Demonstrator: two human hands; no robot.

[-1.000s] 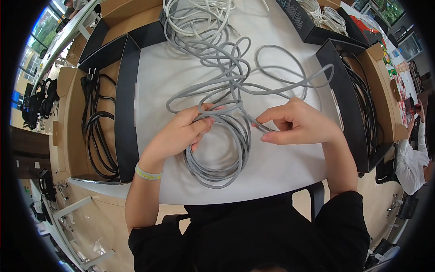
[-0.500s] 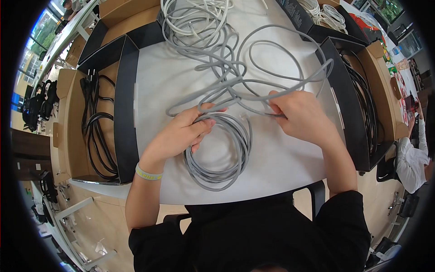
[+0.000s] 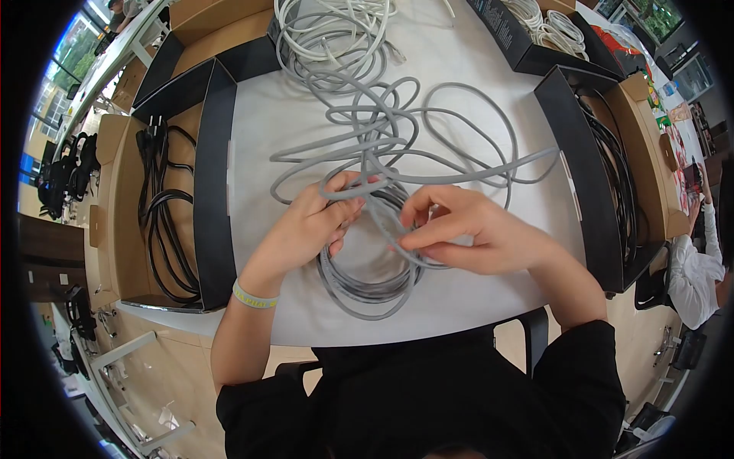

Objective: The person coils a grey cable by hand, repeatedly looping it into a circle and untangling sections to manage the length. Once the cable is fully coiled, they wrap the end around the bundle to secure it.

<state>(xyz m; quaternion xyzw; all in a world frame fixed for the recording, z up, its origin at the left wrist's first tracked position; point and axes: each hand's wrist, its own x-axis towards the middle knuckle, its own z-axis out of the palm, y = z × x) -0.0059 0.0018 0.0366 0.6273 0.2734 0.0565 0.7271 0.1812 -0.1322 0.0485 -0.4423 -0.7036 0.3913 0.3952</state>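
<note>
A round coil of grey cable [image 3: 367, 289] lies near the table's front edge. My left hand [image 3: 317, 222] is closed on the coil's upper left side, with thumb and fingers around the strands. At the coil's right side, my right hand [image 3: 462, 229] pinches a strand of the same grey cable between thumb and fingers. Beyond both hands, loose tangled loops of grey cable [image 3: 489, 174] spread over the white table [image 3: 267, 115]. They run back toward a pile of white cable [image 3: 332, 30].
Left, an open box [image 3: 212, 191] holds black power cables [image 3: 157, 206]. Another open box [image 3: 222, 34] stands behind it. On the right, one box [image 3: 573, 168] holds black cables, and a farther one holds white cables [image 3: 554, 34]. A person in white [image 3: 697, 268] is at the far right.
My right hand has moved left and toward me, bringing a grey strand to the coil. The loose loops have shifted, and my left hand has stayed almost in place.
</note>
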